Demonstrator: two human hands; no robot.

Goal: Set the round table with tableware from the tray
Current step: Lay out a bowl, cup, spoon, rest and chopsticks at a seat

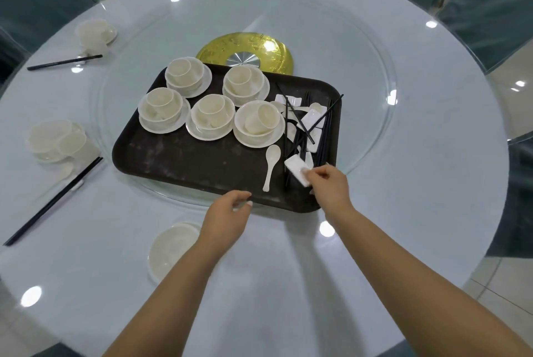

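Observation:
A dark brown tray [184,160] lies on the glass turntable of the round table [432,154]. It carries several stacked sets of white saucer, bowl and cup [212,117], a loose white spoon [271,165], and black chopsticks [324,131] mixed with white rests on its right side. My right hand [328,186] pinches a white rectangular chopstick rest [295,167] at the tray's near right corner. My left hand [227,216] hovers at the tray's near edge, fingers loosely curled, holding nothing. A white plate [170,250] sits on the table just left of my left forearm.
Two place settings with white bowls, cups and black chopsticks stand on the left: one at mid left [56,140], one at far left [95,35]. A gold disc [245,51] marks the turntable's centre behind the tray. Blue-grey covered chairs [490,4] ring the table.

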